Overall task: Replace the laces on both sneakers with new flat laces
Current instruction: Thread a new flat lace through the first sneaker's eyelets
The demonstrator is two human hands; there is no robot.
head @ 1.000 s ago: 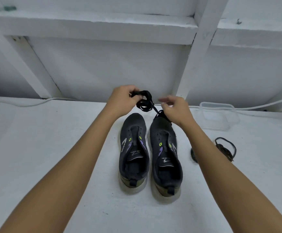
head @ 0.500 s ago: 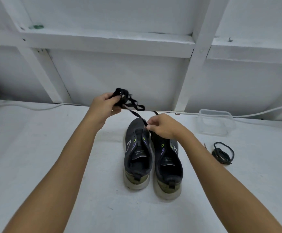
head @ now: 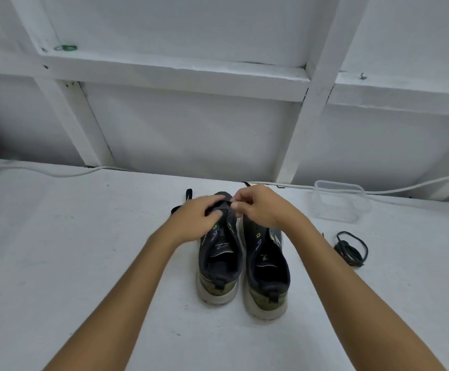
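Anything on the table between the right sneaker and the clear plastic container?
Nothing: the head view shows bare white table between the right sneaker and the clear container.

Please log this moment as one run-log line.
both hands at left sneaker toe | right hand pinches flat lace | left hand steadies

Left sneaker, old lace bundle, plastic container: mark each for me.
Left sneaker (head: 219, 259): head view, insole.
Old lace bundle (head: 350, 249): head view, coiled strands.
Plastic container (head: 338, 184): head view, far rim.
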